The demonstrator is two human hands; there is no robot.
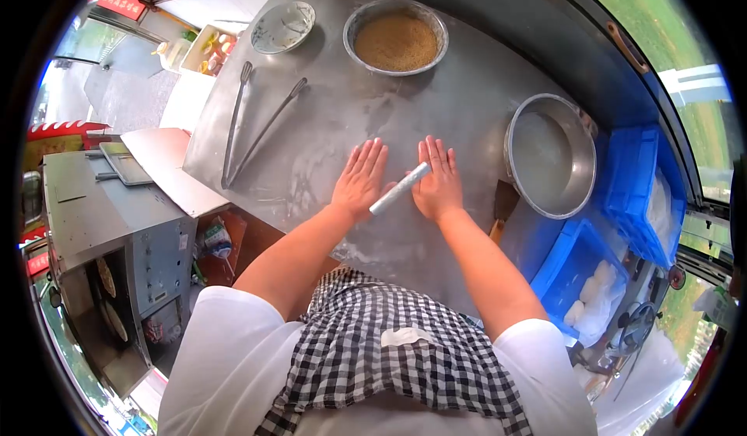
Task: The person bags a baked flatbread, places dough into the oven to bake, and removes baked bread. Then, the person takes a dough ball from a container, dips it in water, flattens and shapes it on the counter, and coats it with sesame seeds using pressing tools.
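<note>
My left hand (pixel 362 181) lies with its fingers stretched out and palm down over the steel worktop (pixel 334 117). My right hand (pixel 437 185) is held the same way, a short gap to the right of it. Slanting across that gap is a short, pale, smooth rolling pin (pixel 400 188). Its lower end is beside my left thumb and wrist, and its upper end is by my right thumb. Neither hand wraps its fingers round it; whether the palms press on anything is hidden. White flour-like smears mark the metal around my hands.
Tongs (pixel 247 144) lie spread at the left, below a stained bowl (pixel 283 28). A bowl of brown crumbs (pixel 396 40) stands at the back. To the right are a large metal basin (pixel 549 156), a wooden-handled scraper (pixel 503 209) and blue crates (pixel 572 268). An oven (pixel 117 257) stands lower left.
</note>
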